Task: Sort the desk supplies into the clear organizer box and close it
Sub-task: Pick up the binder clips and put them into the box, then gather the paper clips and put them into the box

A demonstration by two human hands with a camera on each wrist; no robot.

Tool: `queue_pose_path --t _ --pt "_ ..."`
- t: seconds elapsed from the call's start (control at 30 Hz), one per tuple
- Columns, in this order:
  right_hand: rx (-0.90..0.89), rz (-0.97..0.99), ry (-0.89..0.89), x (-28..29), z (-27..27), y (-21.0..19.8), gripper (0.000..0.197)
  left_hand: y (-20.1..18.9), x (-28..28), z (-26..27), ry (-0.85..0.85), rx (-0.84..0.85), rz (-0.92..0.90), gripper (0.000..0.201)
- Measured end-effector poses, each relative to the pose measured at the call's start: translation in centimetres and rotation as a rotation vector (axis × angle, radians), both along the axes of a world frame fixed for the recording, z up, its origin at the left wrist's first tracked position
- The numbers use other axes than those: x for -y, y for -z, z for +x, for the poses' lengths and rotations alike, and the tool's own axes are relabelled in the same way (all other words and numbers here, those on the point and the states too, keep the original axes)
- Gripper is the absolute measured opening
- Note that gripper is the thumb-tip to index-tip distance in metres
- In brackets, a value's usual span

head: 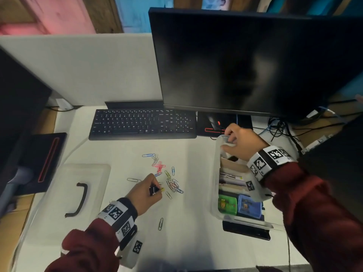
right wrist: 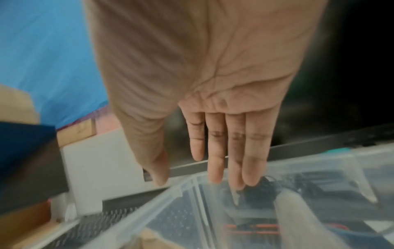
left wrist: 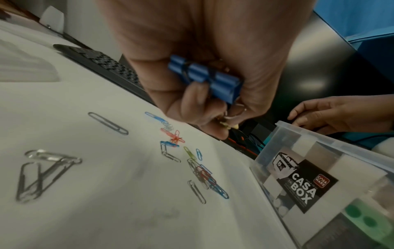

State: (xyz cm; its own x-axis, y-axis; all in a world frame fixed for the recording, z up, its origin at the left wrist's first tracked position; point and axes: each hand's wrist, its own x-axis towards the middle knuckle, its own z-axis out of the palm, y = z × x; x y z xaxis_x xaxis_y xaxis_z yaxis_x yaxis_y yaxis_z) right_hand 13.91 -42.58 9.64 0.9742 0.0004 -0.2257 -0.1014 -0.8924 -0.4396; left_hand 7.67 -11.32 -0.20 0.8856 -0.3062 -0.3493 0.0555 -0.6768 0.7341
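Observation:
My left hand [head: 155, 188] hovers low over the white desk and grips binder clips [left wrist: 206, 77], blue in the left wrist view; small metal and yellow bits show at its fingertips [left wrist: 226, 123]. Several coloured and silver paper clips [head: 172, 186] [left wrist: 204, 176] lie scattered just beyond it. The clear organizer box [head: 215, 185] [left wrist: 298, 134] stands open on the right. My right hand [head: 228, 141] [right wrist: 202, 182] is at the box's far end, fingers straight with tips inside near a dark item [right wrist: 262, 188], thumb outside the rim [right wrist: 149, 202]. It holds nothing.
The box's clear lid [head: 59, 193] with a black handle [head: 78, 201] lies at the left. A keyboard [head: 141, 122] and monitor [head: 255, 61] stand behind, cables [head: 279, 126] at the back right. One paper clip [head: 160, 223] lies nearer me. Green [head: 227, 206] and blue [head: 248, 208] cases sit inside the box.

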Motion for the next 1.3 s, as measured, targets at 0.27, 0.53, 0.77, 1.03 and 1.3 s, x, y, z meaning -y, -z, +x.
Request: queue_pose_path --t 0.27,0.53,0.77,1.03,1.3 --pt "0.15 0.05 0.214 4.4 -7.3 -0.3 0.035 -7.9 8.9 4.5 0.349 0.309 0.137 0.017" --pt "-0.208 -0.089 0.205 3.6 -10.8 2.5 0.074 -10.3 22.6 8.9 0.791 0.447 0.591 0.031" --pt "-0.158 0.076 0.26 5.1 -11.6 3.2 0.068 -10.5 22.0 8.8 0.686 0.44 0.455 0.041" --pt "0.105 0.018 0.137 0.4 -11.3 -1.2 0.052 -6.3 2.9 5.3 0.145 0.233 0.256 0.017" --pt "-0.11 0.396 -0.459 -13.3 -10.8 2.0 0.016 0.7 -10.5 -3.2 -0.108 -0.071 0.467 0.033"
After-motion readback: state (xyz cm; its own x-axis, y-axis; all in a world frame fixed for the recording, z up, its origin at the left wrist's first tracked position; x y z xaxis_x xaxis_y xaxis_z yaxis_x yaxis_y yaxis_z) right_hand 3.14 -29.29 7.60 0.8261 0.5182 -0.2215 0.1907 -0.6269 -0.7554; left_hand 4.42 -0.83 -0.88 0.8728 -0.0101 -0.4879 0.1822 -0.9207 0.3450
